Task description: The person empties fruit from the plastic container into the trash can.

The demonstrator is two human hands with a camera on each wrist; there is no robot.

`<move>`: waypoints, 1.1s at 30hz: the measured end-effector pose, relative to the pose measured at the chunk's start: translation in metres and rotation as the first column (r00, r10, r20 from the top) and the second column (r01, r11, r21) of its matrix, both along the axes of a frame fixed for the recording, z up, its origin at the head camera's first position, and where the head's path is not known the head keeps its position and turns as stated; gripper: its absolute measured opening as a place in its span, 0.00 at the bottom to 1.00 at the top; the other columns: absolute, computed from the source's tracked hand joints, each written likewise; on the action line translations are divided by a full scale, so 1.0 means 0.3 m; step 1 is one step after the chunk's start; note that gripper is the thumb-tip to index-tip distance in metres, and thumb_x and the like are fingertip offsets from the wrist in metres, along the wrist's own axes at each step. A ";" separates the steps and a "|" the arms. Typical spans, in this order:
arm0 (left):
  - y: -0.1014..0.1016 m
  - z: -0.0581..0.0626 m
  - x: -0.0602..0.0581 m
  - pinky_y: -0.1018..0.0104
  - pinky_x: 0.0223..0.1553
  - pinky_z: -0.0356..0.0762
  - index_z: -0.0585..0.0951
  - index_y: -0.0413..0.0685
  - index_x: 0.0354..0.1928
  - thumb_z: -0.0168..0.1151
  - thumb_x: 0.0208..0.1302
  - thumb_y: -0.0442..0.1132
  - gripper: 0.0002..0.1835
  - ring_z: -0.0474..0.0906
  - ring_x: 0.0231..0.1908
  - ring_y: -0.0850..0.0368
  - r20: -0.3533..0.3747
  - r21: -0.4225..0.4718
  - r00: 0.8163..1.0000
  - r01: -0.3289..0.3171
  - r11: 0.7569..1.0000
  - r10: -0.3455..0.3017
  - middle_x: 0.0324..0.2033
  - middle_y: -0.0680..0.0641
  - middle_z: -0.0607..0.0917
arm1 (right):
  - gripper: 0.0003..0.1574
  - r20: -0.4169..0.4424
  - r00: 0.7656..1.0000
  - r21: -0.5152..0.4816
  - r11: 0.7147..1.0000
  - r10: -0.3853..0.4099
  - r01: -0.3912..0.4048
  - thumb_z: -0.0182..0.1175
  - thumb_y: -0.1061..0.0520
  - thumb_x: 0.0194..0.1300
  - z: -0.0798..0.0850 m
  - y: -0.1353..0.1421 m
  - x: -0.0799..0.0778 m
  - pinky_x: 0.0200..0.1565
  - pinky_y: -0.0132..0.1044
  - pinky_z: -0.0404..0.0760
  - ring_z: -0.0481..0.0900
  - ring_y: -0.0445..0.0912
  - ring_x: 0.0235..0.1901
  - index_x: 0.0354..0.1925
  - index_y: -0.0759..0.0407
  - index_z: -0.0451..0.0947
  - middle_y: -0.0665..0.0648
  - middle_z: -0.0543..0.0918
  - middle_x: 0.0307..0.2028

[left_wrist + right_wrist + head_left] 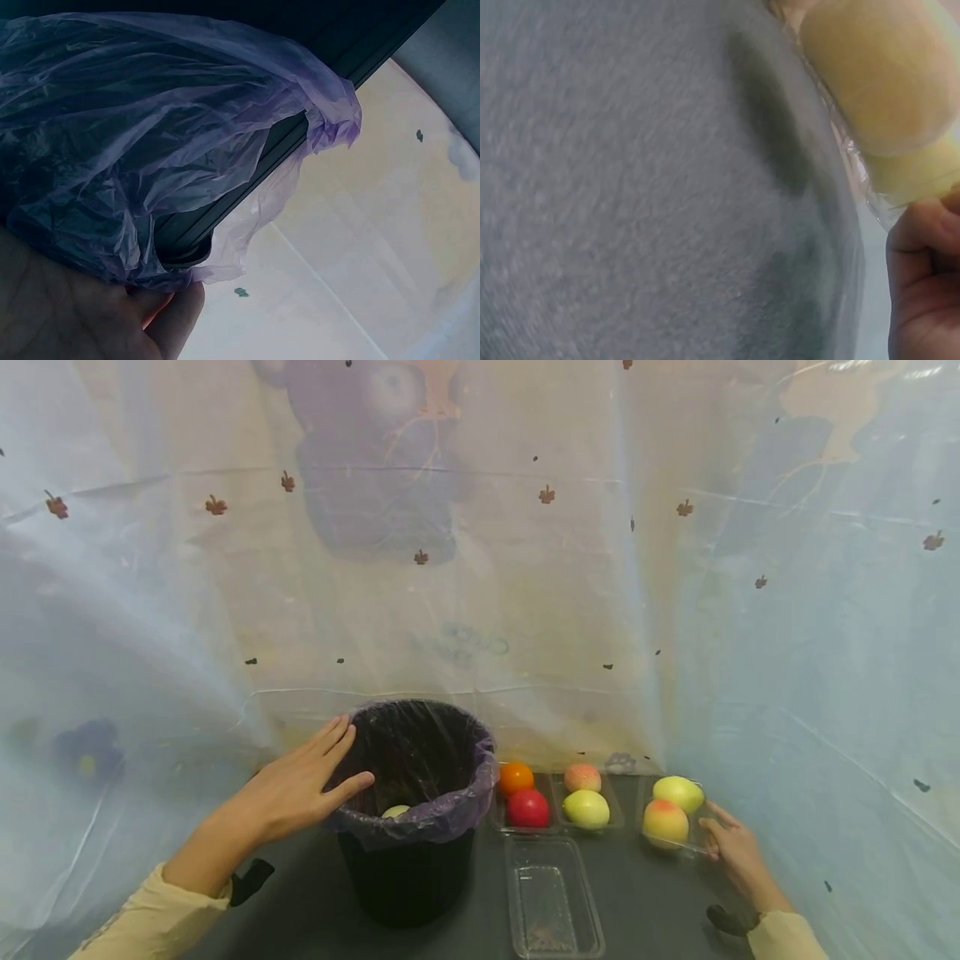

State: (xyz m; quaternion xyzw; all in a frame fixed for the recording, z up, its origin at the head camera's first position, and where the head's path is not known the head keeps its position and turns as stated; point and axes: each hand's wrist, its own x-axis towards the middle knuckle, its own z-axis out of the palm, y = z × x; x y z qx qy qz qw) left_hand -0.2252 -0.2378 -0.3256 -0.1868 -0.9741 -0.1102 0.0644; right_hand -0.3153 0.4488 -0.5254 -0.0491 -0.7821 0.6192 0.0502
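A black bin point(405, 877), lined with a thin purple plastic bag point(480, 785), stands at left centre. My left hand point(300, 785) lies against the bin's left rim, fingers straight and thumb spread over the liner. Inside the bin a pale round thing point(395, 811) shows in part. At the right, my right hand point(738, 852) pinches the edge of a clear plastic tray point(686, 850). That tray carries a yellow-green fruit point(678, 793) and a peach point(665, 822). In the right wrist view the tray hangs tilted over the grey tabletop point(630, 180).
Right of the bin, one clear tray holds an orange point(515, 778) and a red fruit point(528, 808). Beside it, another holds a peach point(582, 777) and a yellow-green fruit point(587, 809). A bare clear tray point(551, 893) lies in front. Printed plastic sheeting point(480, 610) surrounds the table.
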 end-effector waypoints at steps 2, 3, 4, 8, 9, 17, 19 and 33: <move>0.000 0.003 0.001 0.33 0.71 0.49 0.47 0.43 0.80 0.37 0.71 0.74 0.51 0.40 0.78 0.40 0.001 0.002 1.000 0.001 1.000 -0.001 0.79 0.43 0.40 | 0.41 -0.002 1.000 0.035 0.999 0.003 -0.002 0.51 0.54 0.79 0.013 -0.004 0.002 0.20 0.32 0.72 0.63 0.36 0.15 0.79 0.65 0.46 0.43 0.64 0.15; 0.000 0.004 0.001 0.33 0.71 0.49 0.47 0.43 0.80 0.37 0.71 0.74 0.51 0.40 0.78 0.40 0.001 0.001 1.000 0.001 1.000 -0.001 0.79 0.43 0.40 | 0.41 -0.004 1.000 0.046 0.999 -0.001 0.001 0.51 0.53 0.79 0.020 -0.007 0.003 0.21 0.33 0.73 0.63 0.36 0.15 0.79 0.64 0.47 0.43 0.64 0.15; 0.000 0.005 0.001 0.33 0.71 0.49 0.47 0.43 0.80 0.37 0.71 0.74 0.51 0.40 0.78 0.40 0.001 0.001 1.000 0.001 1.000 -0.001 0.79 0.43 0.40 | 0.41 -0.004 1.000 0.058 0.998 -0.002 0.002 0.51 0.52 0.79 0.026 -0.010 0.003 0.21 0.34 0.73 0.64 0.36 0.15 0.79 0.64 0.47 0.43 0.65 0.15; 0.000 0.007 0.001 0.33 0.72 0.48 0.47 0.43 0.80 0.37 0.71 0.74 0.51 0.40 0.78 0.40 0.003 0.000 1.000 0.003 1.000 -0.003 0.79 0.43 0.41 | 0.42 -0.018 1.000 0.065 0.998 0.003 -0.002 0.51 0.50 0.79 0.047 -0.023 0.001 0.21 0.36 0.74 0.65 0.36 0.15 0.79 0.64 0.47 0.43 0.66 0.14; 0.000 0.007 0.001 0.33 0.72 0.48 0.47 0.42 0.80 0.37 0.71 0.74 0.51 0.40 0.78 0.40 0.003 0.000 1.000 0.003 1.000 -0.003 0.79 0.42 0.41 | 0.42 -0.023 1.000 0.060 0.998 0.004 -0.002 0.51 0.51 0.79 0.053 -0.027 0.000 0.21 0.35 0.73 0.65 0.37 0.15 0.79 0.64 0.47 0.44 0.65 0.14; 0.000 0.004 -0.002 0.33 0.72 0.48 0.47 0.43 0.80 0.37 0.71 0.74 0.51 0.39 0.78 0.40 0.004 -0.001 1.000 0.002 1.000 -0.002 0.79 0.42 0.41 | 0.43 -0.072 0.997 0.076 0.997 0.024 -0.019 0.52 0.50 0.78 0.118 -0.077 0.004 0.20 0.34 0.71 0.65 0.37 0.14 0.79 0.64 0.48 0.43 0.64 0.12; 0.000 0.003 -0.002 0.33 0.72 0.48 0.47 0.43 0.80 0.37 0.71 0.74 0.51 0.39 0.78 0.40 0.003 -0.001 1.000 0.001 1.000 -0.001 0.79 0.43 0.41 | 0.43 -0.080 0.996 0.056 0.998 0.036 -0.031 0.53 0.50 0.78 0.137 -0.095 0.006 0.19 0.33 0.71 0.65 0.37 0.14 0.79 0.64 0.47 0.44 0.64 0.12; -0.004 -0.005 -0.004 0.33 0.72 0.49 0.47 0.44 0.80 0.36 0.70 0.74 0.51 0.39 0.78 0.41 0.000 -0.003 1.000 0.002 1.000 -0.002 0.79 0.44 0.40 | 0.41 -0.125 0.985 -0.072 0.989 0.117 -0.126 0.53 0.56 0.78 0.235 -0.231 0.010 0.17 0.28 0.69 0.63 0.36 0.13 0.79 0.64 0.48 0.44 0.65 0.12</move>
